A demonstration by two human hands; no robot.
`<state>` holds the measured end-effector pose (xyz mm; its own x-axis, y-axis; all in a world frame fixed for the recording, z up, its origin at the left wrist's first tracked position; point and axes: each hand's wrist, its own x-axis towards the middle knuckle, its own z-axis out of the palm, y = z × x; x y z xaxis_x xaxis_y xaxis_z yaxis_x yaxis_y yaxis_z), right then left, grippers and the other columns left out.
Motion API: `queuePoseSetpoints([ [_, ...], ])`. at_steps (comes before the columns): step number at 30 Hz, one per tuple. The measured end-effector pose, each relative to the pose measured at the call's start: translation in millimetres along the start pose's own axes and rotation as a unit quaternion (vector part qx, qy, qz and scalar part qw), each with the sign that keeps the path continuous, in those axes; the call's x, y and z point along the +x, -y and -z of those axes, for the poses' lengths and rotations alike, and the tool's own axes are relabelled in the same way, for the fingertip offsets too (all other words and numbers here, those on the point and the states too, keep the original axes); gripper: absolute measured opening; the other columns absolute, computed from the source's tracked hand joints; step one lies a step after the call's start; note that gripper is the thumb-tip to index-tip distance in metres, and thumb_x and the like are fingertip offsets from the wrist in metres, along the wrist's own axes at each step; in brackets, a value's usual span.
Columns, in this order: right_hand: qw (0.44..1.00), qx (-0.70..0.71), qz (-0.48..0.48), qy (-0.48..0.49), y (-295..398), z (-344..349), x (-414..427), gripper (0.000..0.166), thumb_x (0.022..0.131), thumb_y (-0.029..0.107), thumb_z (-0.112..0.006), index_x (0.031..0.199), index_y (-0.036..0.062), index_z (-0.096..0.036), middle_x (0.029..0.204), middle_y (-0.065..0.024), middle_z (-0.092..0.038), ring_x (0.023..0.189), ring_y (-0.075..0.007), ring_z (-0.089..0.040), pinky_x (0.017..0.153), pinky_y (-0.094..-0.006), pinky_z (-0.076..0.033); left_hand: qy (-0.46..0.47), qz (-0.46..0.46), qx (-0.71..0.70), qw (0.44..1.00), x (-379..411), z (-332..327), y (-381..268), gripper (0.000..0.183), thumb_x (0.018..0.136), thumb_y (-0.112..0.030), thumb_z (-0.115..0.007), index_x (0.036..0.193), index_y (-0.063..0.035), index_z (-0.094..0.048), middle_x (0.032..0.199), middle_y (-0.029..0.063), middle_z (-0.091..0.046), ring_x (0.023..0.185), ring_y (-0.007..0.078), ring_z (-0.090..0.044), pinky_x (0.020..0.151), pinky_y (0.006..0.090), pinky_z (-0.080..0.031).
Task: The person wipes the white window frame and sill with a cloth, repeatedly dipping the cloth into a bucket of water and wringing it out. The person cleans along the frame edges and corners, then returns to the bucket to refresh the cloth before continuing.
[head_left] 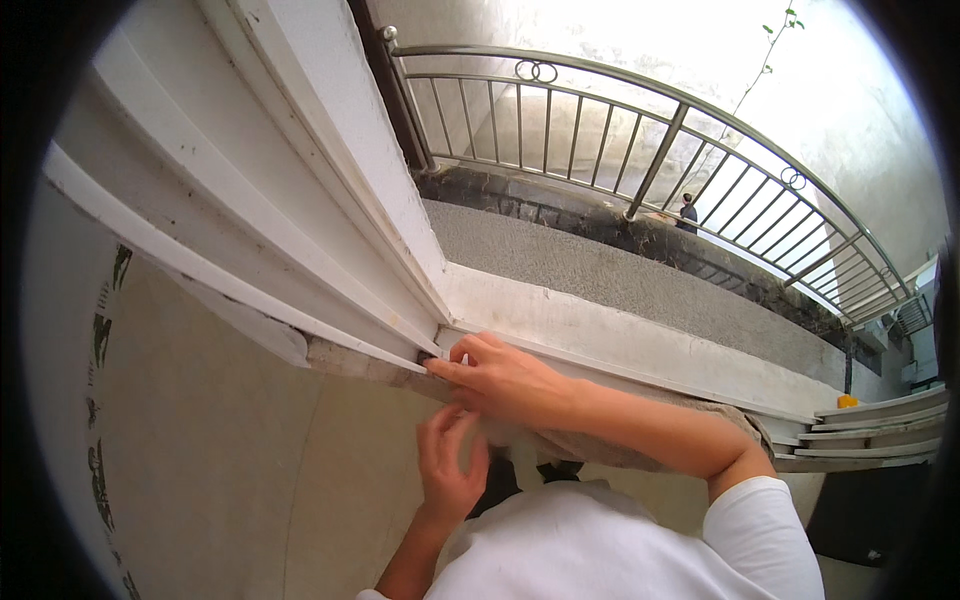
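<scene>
My right hand (506, 375) reaches across the window sill to the lower corner of the white window frame (247, 187). Its index fingertip meets the frame beside a small dark patch (425, 358) at the foot of the upright channel. Whether anything is pinched in those fingers is hidden. Just below it is my left hand (452, 457), slightly blurred, its fingers curved and apart with nothing visible in them. A brownish-grey cloth (724, 412) lies along the sill under my right forearm.
Beyond the outer white ledge (525, 296), a metal railing (555, 112) borders a grey walkway (540, 232). A person (686, 214) is far below past it. Stacked sliding tracks (870, 431) and a small orange object (847, 401) sit at right. A black panel-like object (866, 514) stands below.
</scene>
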<state>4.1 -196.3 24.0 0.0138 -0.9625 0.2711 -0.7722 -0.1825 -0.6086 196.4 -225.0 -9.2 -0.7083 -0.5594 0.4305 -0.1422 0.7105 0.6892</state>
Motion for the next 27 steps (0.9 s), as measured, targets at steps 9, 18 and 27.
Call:
queuePoseSetpoints([
  [9, 0.984, -0.127, -0.051, 0.113, 10, 5, 20, 0.041, 0.080, 0.019, -0.066, 0.120, 0.0082, -0.063, 0.101, -0.0106, -0.054, 0.089, -0.0274, -0.066, 0.062, -0.0425, -0.054, 0.020, 0.021, -0.041, 0.999, -11, -18, 2, 0.041, 0.083, 0.004, -0.070, 0.122, 0.0021, -0.058, 0.118, 0.0184, -0.053, 0.099, 0.0305, -0.059, 0.080, 0.0361, -0.052],
  [18, 0.993, -0.097, -0.043, 0.060, 10, 4, 16, 0.038, 0.081, 0.017, -0.063, 0.116, 0.0048, -0.064, 0.096, -0.0103, -0.055, 0.079, -0.0296, -0.067, 0.058, -0.0446, -0.053, 0.024, 0.030, -0.026, 0.999, -11, -24, 3, 0.042, 0.081, 0.003, -0.073, 0.120, 0.0013, -0.059, 0.112, 0.0167, -0.051, 0.097, 0.0297, -0.057, 0.083, 0.0379, -0.050],
  [27, 0.982, -0.111, -0.070, 0.135, 11, 3, 25, 0.034, 0.081, 0.017, -0.063, 0.112, 0.0041, -0.064, 0.101, -0.0101, -0.059, 0.076, -0.0301, -0.068, 0.057, -0.0445, -0.052, 0.014, 0.028, -0.018, 0.999, -14, -33, 6, 0.040, 0.080, 0.004, -0.073, 0.117, 0.0014, -0.060, 0.110, 0.0148, -0.050, 0.091, 0.0270, -0.055, 0.080, 0.0372, -0.048],
])
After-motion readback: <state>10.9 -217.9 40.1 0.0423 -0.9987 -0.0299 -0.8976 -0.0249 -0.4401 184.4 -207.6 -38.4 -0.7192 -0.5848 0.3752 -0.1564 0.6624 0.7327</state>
